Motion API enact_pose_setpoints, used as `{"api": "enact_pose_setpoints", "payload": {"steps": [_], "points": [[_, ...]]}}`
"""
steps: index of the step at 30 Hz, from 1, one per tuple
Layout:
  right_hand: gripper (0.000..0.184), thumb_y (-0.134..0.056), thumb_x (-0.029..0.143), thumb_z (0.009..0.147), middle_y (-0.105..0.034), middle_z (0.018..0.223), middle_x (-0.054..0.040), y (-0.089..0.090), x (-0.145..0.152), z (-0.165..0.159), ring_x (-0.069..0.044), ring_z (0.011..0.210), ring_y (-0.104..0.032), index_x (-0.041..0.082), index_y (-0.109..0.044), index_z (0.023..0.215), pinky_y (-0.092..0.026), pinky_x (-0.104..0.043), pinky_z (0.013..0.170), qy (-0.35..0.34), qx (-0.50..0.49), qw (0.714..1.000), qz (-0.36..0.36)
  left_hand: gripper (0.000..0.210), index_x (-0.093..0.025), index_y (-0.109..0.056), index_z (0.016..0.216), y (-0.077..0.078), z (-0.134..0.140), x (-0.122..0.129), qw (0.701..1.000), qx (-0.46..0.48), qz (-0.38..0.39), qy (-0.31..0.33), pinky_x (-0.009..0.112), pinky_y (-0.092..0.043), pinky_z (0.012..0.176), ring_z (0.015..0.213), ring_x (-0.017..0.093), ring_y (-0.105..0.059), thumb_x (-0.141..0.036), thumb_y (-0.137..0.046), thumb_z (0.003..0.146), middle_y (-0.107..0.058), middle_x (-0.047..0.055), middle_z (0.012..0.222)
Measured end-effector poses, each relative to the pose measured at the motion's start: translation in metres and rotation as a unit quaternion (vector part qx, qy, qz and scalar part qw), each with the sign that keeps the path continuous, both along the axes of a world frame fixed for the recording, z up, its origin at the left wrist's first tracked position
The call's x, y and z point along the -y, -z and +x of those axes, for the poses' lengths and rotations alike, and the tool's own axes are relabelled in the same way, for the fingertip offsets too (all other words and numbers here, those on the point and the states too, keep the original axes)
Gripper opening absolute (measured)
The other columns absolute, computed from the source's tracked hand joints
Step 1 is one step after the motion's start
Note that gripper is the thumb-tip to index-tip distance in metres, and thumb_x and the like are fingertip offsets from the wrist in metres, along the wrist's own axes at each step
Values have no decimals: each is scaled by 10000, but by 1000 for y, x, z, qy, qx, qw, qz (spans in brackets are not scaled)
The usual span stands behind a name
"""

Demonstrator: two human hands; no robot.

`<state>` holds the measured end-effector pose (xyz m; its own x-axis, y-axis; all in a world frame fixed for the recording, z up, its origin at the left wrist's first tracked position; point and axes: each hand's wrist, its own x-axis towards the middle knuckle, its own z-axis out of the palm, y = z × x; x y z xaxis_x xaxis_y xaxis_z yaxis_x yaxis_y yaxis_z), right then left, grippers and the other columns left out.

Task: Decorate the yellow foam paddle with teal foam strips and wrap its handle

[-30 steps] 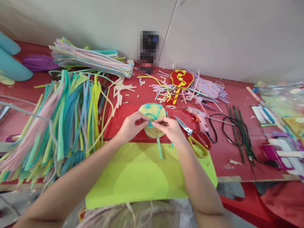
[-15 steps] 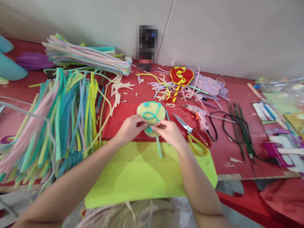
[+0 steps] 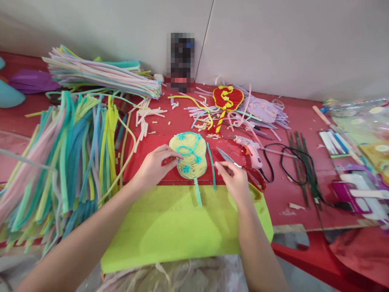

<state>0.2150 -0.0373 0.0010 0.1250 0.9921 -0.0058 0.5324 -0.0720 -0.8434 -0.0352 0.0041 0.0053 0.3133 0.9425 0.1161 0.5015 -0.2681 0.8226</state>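
A pale yellow fan shape (image 3: 192, 164) made of pipe cleaners lies over the red board, with teal flowers and a looping teal line on its face. Its teal handle (image 3: 197, 192) points down over the green board. My left hand (image 3: 156, 166) is at the fan's left edge, thumb and forefinger closed on it. To the right, my right hand (image 3: 234, 178) hovers with its fingers slightly apart and nothing visible in them. Between that hand and the fan lies a loose teal pipe cleaner (image 3: 211, 166). Scissors (image 3: 226, 157) are partly hidden behind my right hand.
Bundles of pipe cleaners (image 3: 88, 150) cover the left side. A pink glue gun (image 3: 251, 151) with a black cord lies at right. Farther back sit a red and yellow fan (image 3: 227, 98) and cut pieces. The green board (image 3: 182, 231) spans the front.
My hands have come apart from the fan's lower middle. The left moved to its left edge; the right drew away rightward, uncovering the lower teal flowers. The view shifted slightly.
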Motion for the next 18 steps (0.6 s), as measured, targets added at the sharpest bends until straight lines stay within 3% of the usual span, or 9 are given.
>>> {"api": "enact_pose_setpoints", "payload": {"steps": [6,18], "points": [[270,-522,436,828,-660,772,-33,8,9,-9,-163,683,-583,199,-650,809,-459,-284,664,-33,-10,999,8,198,-240,-679,932,6,9,1,1000,-12,-7,27,307,-458,800,856,160,-572,-315,-522,838,-616,41,926],[264,-497,423,851,-669,795,-40,10,11,-12,-168,684,-601,199,-635,850,-465,-295,684,-66,5,998,6,128,-234,-687,808,12,17,-10,996,-45,-62,43,240,-413,623,663,115,-519,-320,-604,759,-591,0,768]]}}
